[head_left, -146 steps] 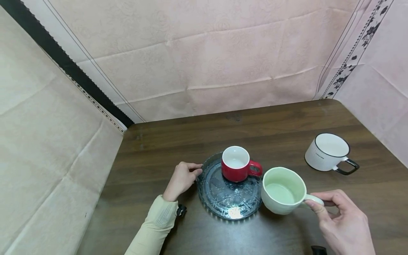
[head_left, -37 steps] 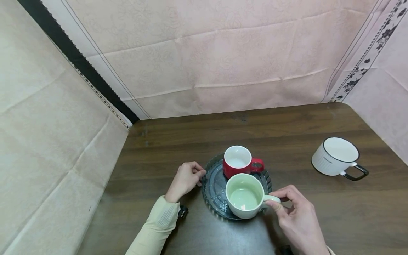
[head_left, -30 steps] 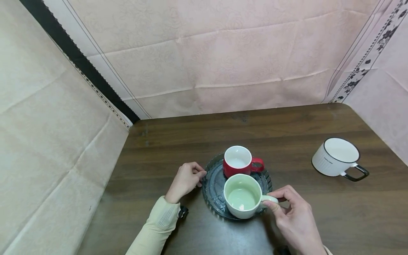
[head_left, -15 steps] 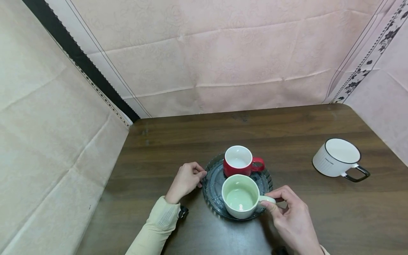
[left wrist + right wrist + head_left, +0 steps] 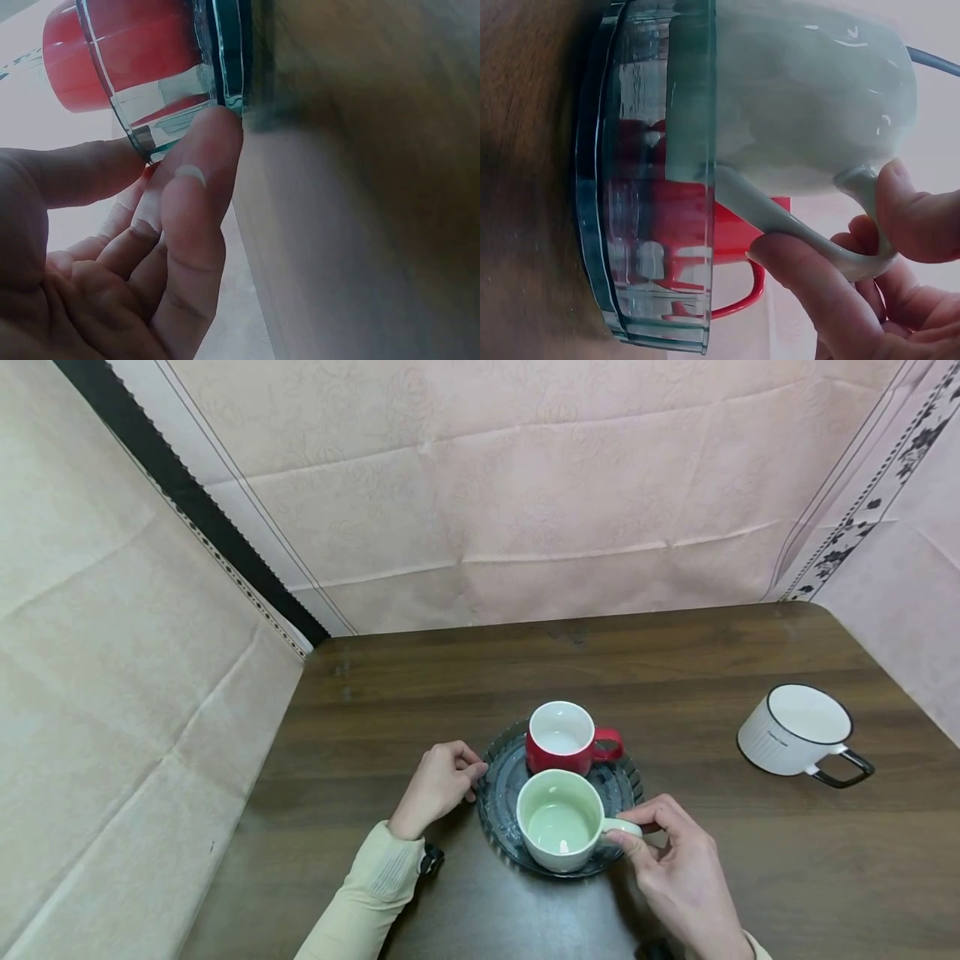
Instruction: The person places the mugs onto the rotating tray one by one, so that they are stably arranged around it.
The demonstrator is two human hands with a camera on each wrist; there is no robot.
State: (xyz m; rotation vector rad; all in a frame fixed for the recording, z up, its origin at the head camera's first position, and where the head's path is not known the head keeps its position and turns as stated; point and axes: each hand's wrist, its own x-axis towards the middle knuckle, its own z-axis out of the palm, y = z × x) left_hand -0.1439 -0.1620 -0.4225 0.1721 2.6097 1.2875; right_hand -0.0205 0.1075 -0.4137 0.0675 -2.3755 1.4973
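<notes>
In the head view a round glass dish (image 5: 504, 793) stands on the table with a red cup (image 5: 555, 762) at its back. The right hand (image 5: 686, 872) pinches the handle of a light green cup (image 5: 561, 852), which sits within the dish's rim in front of the red one; the right wrist view shows the green cup (image 5: 795, 97) partly behind the glass wall (image 5: 697, 300). The left hand (image 5: 435, 789) pinches the dish's left rim between thumb and fingers, seen closely in the left wrist view, where the red cup (image 5: 135, 52) shows inside.
A white mug (image 5: 783, 739) with a black rim and black handle stands at the right of the wooden table (image 5: 420, 693). Pale cloth (image 5: 525, 510) hangs behind the table and on both sides.
The green cup, held by its handle, has moved left from beside the dish to inside its rim, more slowly in the last second. The left hand has stayed at the rim.
</notes>
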